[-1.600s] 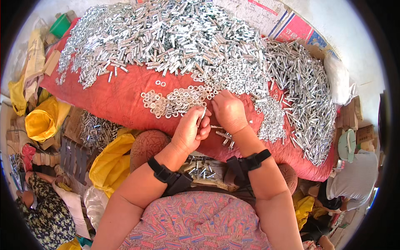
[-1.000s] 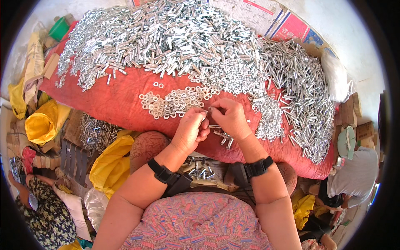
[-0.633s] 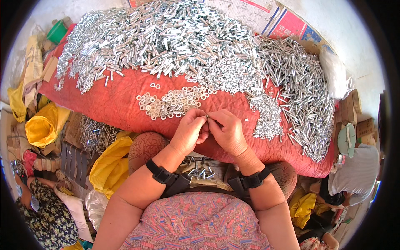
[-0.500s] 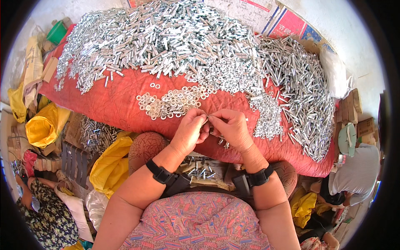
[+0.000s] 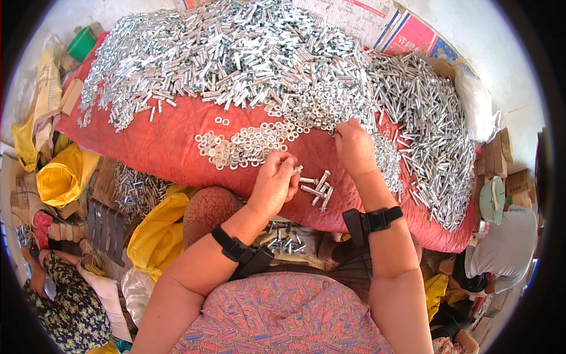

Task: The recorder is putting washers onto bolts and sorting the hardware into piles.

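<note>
Left hand (image 5: 272, 183): fingers pinched on a small bolt (image 5: 296, 170).
Right hand (image 5: 354, 147): moved away (from the left) — fingers now curled into the washers (image 5: 321, 112); grip not discernible.
Change: hands parted — another washer apparently sought.

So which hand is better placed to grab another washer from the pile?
Probably the right hand: its fingertips already rest at the edge of the washer pile, while the left hand is closed around a bolt.

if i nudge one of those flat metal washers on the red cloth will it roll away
Probably not: the washers lie flat, and the red cloth looks soft enough to hold them. They look thin, stiff and smooth, so likely fiddly to pinch up singly.
</note>
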Motion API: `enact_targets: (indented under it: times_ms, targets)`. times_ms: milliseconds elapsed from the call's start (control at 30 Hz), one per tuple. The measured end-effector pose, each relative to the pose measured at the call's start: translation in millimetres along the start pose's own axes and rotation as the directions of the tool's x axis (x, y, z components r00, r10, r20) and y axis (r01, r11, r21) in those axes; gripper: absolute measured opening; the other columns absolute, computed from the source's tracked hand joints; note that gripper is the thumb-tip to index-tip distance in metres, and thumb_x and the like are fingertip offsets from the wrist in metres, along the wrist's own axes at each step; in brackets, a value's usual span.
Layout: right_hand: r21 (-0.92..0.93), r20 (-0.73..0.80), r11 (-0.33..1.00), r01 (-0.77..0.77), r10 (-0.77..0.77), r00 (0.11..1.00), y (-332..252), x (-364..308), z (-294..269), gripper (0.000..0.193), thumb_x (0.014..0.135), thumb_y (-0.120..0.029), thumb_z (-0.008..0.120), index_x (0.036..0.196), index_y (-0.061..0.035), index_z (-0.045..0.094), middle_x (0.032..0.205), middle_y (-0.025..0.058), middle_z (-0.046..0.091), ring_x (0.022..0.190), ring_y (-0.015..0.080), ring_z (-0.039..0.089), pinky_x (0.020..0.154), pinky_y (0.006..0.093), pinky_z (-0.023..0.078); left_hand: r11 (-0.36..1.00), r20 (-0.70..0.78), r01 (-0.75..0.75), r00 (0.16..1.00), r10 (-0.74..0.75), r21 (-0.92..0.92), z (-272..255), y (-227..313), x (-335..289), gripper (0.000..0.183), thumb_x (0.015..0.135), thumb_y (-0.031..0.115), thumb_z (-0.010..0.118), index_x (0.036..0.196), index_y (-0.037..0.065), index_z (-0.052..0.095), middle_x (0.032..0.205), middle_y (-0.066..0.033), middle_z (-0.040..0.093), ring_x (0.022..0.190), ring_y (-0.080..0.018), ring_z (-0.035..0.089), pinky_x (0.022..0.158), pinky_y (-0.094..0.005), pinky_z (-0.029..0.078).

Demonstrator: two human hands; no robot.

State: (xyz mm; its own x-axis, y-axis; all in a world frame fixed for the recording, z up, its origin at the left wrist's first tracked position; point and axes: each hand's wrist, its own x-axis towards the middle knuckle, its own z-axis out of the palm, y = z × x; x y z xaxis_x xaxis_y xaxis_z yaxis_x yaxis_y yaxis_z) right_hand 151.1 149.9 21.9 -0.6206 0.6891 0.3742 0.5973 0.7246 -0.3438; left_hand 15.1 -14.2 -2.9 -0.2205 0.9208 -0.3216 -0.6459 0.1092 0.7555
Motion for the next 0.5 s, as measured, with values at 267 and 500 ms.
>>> enact_targets:
  times_ms: [267,500]
  targets:
    - [-0.218,0.154,0.972,0.087,-0.054,0.987,-2.0,10.3,6.6,0.006,0.082,-0.009,0.058,0.08,-0.0045,0.059,0.085,0.0161,0.058,0.078,0.0369,0.063,0.07,0.045,0.052,1.0,-0.02,0.009,1.0,-0.009,-0.024,-1.3,2.8,-0.7,0.011,0.101,0.016,0.043,0.106,0.008,0.047,0.068,-0.0029,0.049,0.047,-0.0082,0.039,0.039,-0.0211,0.025]
    - [0.192,-0.096,0.98,0.041,-0.023,0.995,-13.9,-6.6,-5.0,0.003,0.078,-0.004,0.065,0.079,-0.0014,0.065,0.077,0.0149,0.062,0.071,0.0342,0.062,0.063,0.0413,0.051,0.996,-0.012,0.031,0.999,-0.032,-0.081,-0.8,2.1,0.0,0.011,0.1,0.016,0.044,0.105,0.007,0.048,0.068,-0.0031,0.049,0.047,-0.0083,0.039,0.039,-0.0211,0.026]
